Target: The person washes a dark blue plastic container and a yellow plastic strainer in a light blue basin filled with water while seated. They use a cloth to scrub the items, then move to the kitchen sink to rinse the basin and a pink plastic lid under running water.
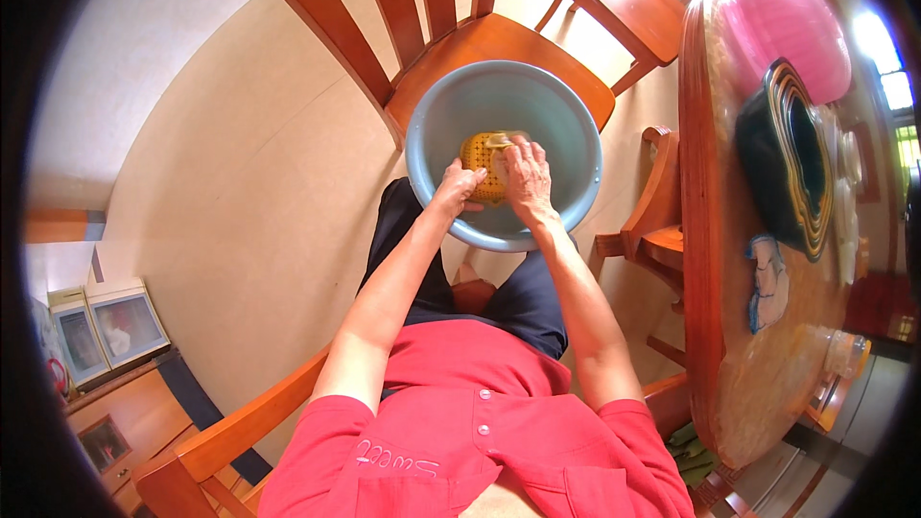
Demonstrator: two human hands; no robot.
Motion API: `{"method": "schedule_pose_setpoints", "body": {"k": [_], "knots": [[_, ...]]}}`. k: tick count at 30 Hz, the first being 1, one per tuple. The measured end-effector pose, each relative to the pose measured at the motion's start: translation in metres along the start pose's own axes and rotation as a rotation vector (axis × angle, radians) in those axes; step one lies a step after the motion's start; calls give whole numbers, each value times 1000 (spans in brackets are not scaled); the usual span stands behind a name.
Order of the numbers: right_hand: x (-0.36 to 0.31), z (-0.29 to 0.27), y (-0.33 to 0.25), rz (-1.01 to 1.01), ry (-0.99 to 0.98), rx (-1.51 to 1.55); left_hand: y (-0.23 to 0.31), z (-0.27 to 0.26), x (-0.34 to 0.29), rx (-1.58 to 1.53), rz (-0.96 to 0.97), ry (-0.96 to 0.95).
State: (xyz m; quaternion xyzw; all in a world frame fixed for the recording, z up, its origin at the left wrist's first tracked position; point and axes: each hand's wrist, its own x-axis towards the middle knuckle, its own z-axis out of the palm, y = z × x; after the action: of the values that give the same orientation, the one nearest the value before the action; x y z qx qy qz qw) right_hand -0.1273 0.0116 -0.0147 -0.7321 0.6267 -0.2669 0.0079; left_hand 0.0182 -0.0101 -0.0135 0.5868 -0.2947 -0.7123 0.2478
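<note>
A blue-grey plastic basin (418, 125) rests at the front of a wooden chair's seat, over my knees. Inside it is a small yellow basket (480, 173) with a pattern of holes. My left hand (459, 188) grips the basket's near left side, thumb on top. On its right side my right hand (528, 177) presses with bent fingers. A pale yellowish cloth or pad (499, 142), smeared by motion, shows at those fingertips; its exact kind is unclear. The basin's bottom is partly hidden by both hands and the basket.
To the right stands a round stone-topped table (743, 393) with a wooden edge. It holds a pink basin (787, 34), a stack of dark green containers (767, 153) and a white-and-blue cloth (767, 283). The wooden chair (436, 53) backs the basin; another chair (657, 221) stands beside the table.
</note>
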Motion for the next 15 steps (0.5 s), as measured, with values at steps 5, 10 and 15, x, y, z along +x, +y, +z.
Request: {"method": "schedule_pose_setpoints", "body": {"k": [5,10,15], "knots": [[-2,-8,2,480,-168,122,-4,0,0,-5,34,11],[-4,-10,-14,-137,-53,-54,-19,-2,25,49,-2,-24],[15,-14,-9,-272,-97,49,-12,3,22,74,-62,-28]]}}
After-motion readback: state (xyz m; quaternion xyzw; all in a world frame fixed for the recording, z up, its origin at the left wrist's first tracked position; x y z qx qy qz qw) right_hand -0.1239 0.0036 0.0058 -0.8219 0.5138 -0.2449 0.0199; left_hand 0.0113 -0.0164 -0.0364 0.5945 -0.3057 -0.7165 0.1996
